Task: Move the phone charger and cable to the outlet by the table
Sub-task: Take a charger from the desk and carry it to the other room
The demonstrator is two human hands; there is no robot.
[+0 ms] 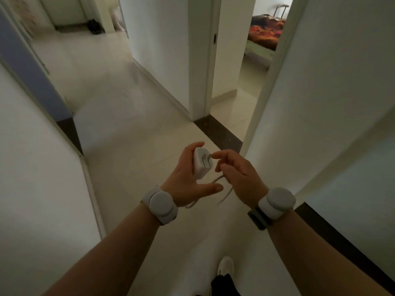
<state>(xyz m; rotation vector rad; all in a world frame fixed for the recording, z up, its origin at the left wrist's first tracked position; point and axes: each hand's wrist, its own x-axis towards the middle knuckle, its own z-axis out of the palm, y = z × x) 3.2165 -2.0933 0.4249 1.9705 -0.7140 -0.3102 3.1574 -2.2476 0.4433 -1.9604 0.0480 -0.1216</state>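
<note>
A white phone charger (201, 163) with two metal prongs sits in my left hand (188, 178), gripped between thumb and fingers at chest height. Its white cable (220, 184) runs from the charger's lower end, loops down between my wrists and hangs below them. My right hand (239, 174) is close beside the charger, forefinger tip near the prongs, its lower fingers curled on the cable. Both wrists carry white round bands. No outlet or table is in view.
I stand in a narrow hallway with a pale tiled floor (119, 107). White walls close in on both sides. An open doorway (245, 82) ahead right shows a bed with a patterned blanket (266, 33). A dark threshold strip (218, 131) crosses the floor. My white shoe (225, 265) is below.
</note>
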